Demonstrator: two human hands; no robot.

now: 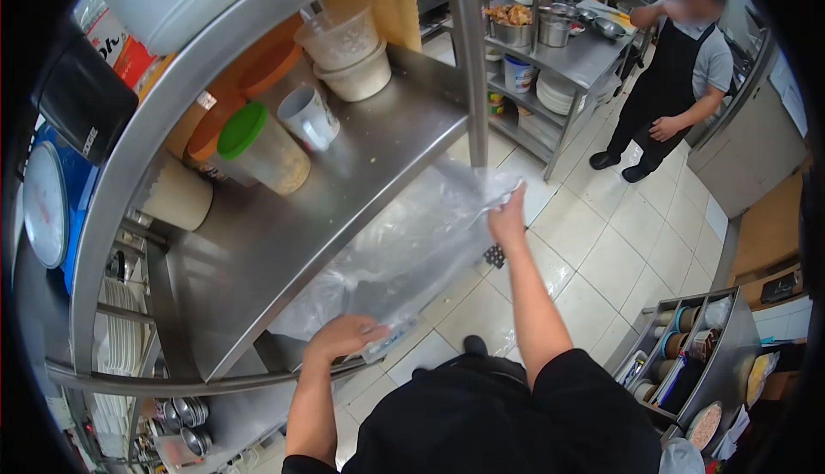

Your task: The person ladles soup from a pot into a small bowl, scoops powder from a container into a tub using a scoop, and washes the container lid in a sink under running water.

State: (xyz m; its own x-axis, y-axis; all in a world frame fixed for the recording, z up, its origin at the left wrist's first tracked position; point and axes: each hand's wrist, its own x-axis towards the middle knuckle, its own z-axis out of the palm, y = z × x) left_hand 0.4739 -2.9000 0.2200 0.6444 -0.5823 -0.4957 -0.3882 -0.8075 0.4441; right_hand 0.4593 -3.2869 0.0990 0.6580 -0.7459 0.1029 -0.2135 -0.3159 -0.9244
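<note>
A large clear plastic bag stretches in front of me, beside the steel shelf edge and above the tiled floor. My right hand is closed on the bag's gathered far right edge, arm reaching forward. Close to the bag's near left part is my left hand, fingers stretched to the right against or just over the plastic; whether they touch it I cannot tell. Part of the bag passes behind the shelf edge.
On the steel shelf stand a green-lidded container, a white mug and stacked plastic tubs. A person in a black apron stands beyond, near a steel worktable. A compartmented rack is at right.
</note>
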